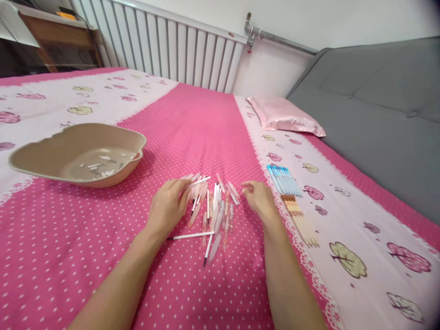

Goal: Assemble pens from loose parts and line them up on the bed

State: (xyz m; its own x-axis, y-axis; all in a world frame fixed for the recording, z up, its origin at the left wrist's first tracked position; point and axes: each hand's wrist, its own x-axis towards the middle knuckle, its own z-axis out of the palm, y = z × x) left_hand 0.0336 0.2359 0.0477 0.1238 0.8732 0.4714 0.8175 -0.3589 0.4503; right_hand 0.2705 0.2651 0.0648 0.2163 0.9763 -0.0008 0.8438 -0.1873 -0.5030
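Note:
Between thumb and fingers, my left hand (pixel 168 206) pinches a thin white pen refill (pixel 200 181) that points to the right. The refill is over a loose pile of pen parts (pixel 215 213): pink and clear pen barrels, caps and white refills with dark tips. One white refill (pixel 192 236) lies crosswise at the near left of the pile. My right hand (pixel 259 198) hovers just right of the pile, its fingers bent and slightly apart, with nothing visible between them. Right of that hand lie a row of blue-topped pens (pixel 284 180) and a row of cream pens with brown tops (pixel 300 220).
A beige basin (pixel 68 137) with small white bits inside stands at the left on the pink dotted bedspread (pixel 202 110). A pink pillow (pixel 283 114) lies at the back right, against a grey headboard (pixel 378 101). A white radiator (pixel 172 46) stands behind the bed.

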